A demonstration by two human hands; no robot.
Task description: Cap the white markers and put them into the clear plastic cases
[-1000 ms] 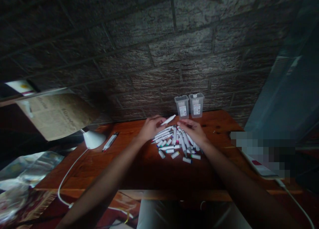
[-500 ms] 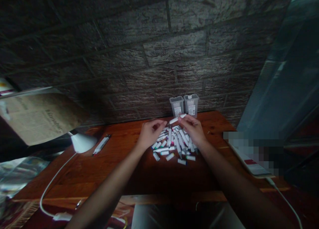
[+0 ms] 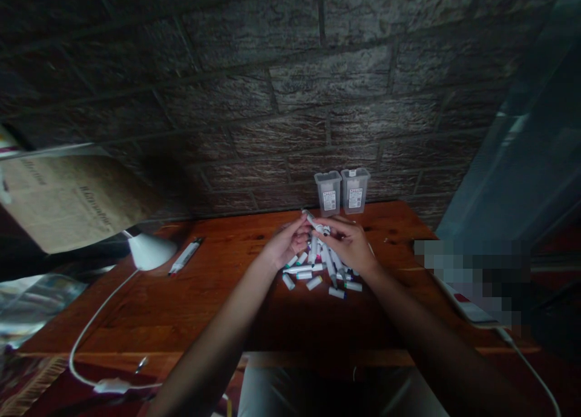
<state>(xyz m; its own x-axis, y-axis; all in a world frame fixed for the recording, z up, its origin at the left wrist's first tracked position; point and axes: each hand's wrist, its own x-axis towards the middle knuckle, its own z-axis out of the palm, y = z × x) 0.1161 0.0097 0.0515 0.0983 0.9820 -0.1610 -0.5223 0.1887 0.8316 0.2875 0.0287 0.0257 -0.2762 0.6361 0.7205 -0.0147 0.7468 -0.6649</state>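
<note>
Markers (image 3: 318, 269) lie heaped near the far edge of the table (image 3: 218, 296), none visibly in the two boxes (image 3: 342, 191) behind. Left hand (image 3: 290, 242) and right hand (image 3: 347, 242) pinch one marker (image 3: 315, 222) between them, just above the heap.

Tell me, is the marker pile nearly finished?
Not nearly. Set aside: just two markers beside the lamp. In hand: left hand and right hand together grip one marker above the pile. Left: the pile, many markers on the table. What the two clear boxes hold, I cannot tell.
</note>
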